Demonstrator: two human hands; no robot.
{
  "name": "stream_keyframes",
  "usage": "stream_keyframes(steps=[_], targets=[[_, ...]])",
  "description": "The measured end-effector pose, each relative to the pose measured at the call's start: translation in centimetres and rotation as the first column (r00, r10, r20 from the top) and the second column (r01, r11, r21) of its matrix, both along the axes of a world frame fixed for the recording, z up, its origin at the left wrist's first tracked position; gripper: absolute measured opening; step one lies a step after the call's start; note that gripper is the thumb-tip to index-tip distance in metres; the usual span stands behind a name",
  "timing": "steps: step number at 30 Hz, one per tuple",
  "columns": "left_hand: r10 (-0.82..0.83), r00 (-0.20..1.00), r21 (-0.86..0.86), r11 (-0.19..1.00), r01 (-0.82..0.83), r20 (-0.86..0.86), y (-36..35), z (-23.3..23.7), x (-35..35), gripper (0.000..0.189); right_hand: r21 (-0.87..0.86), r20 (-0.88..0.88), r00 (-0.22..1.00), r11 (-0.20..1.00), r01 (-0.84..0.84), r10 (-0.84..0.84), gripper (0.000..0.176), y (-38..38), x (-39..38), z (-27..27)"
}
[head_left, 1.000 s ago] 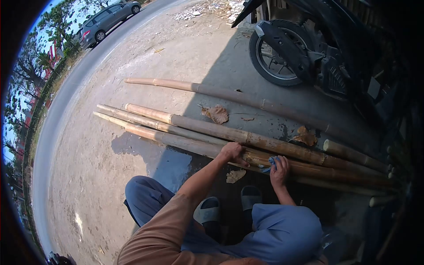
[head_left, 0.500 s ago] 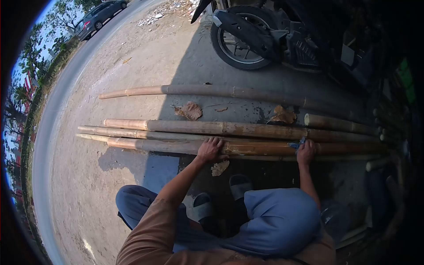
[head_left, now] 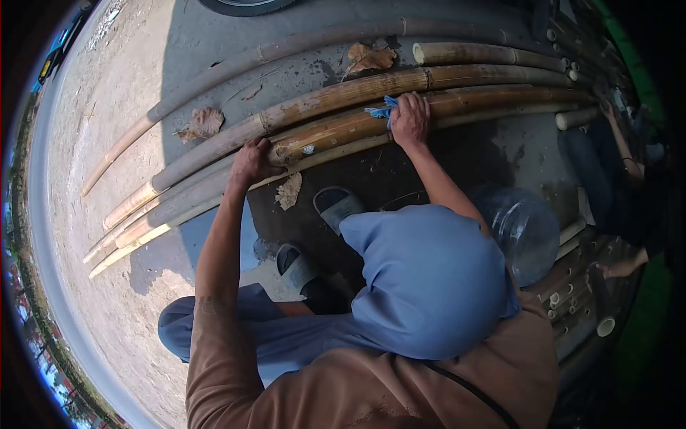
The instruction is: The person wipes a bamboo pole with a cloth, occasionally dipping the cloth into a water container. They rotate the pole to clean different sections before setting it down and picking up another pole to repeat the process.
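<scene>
My left hand (head_left: 251, 161) is closed around a bamboo pole (head_left: 336, 134) at the line where its dull grey part meets a shiny brown part. Farther right, my right hand (head_left: 411, 120) presses a crumpled blue cloth (head_left: 383, 108) onto the brown part. The cloth sticks out on the left of my fingers. A second thick bamboo pole (head_left: 321, 101) lies just beyond, and a thinner pale one (head_left: 350, 150) runs along the near side. A dry leaf (head_left: 289, 191) rests on the ground below my left hand.
A farther bamboo pole (head_left: 286, 48) and a short thick one (head_left: 464, 53) lie beyond. Near my knee stands a clear plastic jug (head_left: 525, 236). At the right, another person's hand (head_left: 600, 272) is by a bamboo piece (head_left: 606, 325). My slippers (head_left: 337, 206) are close to the poles.
My view has turned toward the right and down, so the poles appear slanted and the motorbike is mostly out of sight. Both hands stay on the same pole, about as far apart.
</scene>
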State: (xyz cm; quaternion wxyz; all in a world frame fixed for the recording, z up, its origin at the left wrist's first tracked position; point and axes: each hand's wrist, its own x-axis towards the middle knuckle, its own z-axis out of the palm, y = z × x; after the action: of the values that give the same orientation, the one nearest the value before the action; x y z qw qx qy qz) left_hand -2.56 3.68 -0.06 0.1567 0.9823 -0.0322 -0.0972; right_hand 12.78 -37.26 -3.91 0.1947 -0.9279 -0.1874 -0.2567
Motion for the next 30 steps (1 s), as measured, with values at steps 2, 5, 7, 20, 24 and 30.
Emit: stream_keyframes(steps=[2, 5, 7, 20, 24, 30], targets=[[0.005, 1.000, -0.029, 1.000, -0.006, -0.018, -0.4, 0.4, 0.0, 0.077, -0.058, 0.062, 0.983, 0.983, 0.176, -0.173, 0.014, -4.2, 2.0, -0.1], [-0.001, 1.000, -0.026, 1.000, 0.000, -0.021, -0.4, 0.4, 0.2, 0.079, -0.063, 0.011, 0.979, 0.977, 0.203, -0.202, 0.017, 0.4, -0.1, -0.6], [-0.007, 1.000, -0.032, 0.999, 0.006, -0.021, -0.2, 0.8, 0.8, 0.080, -0.032, -0.122, 0.990, 0.996, -0.078, 0.074, 0.024, 7.1, -4.7, 0.1], [0.007, 0.998, -0.082, 0.997, -0.013, -0.069, 0.2, -0.3, 0.5, 0.084, -0.174, -0.106, 0.973, 0.967, 0.186, -0.206, 0.035, 1.4, -2.2, -1.0], [-0.022, 0.999, -0.079, 0.997, 0.019, -0.038, 0.4, -0.1, 0.9, 0.088, -0.127, -0.215, 0.973, 0.986, -0.108, 0.079, 0.026, 10.6, -6.2, -0.8], [-0.028, 0.999, -0.107, 0.994, 0.025, -0.034, 0.8, -0.5, 0.5, 0.086, -0.050, -0.277, 0.864, 0.892, -0.450, 0.420, 0.039, 13.1, -9.7, 0.3]])
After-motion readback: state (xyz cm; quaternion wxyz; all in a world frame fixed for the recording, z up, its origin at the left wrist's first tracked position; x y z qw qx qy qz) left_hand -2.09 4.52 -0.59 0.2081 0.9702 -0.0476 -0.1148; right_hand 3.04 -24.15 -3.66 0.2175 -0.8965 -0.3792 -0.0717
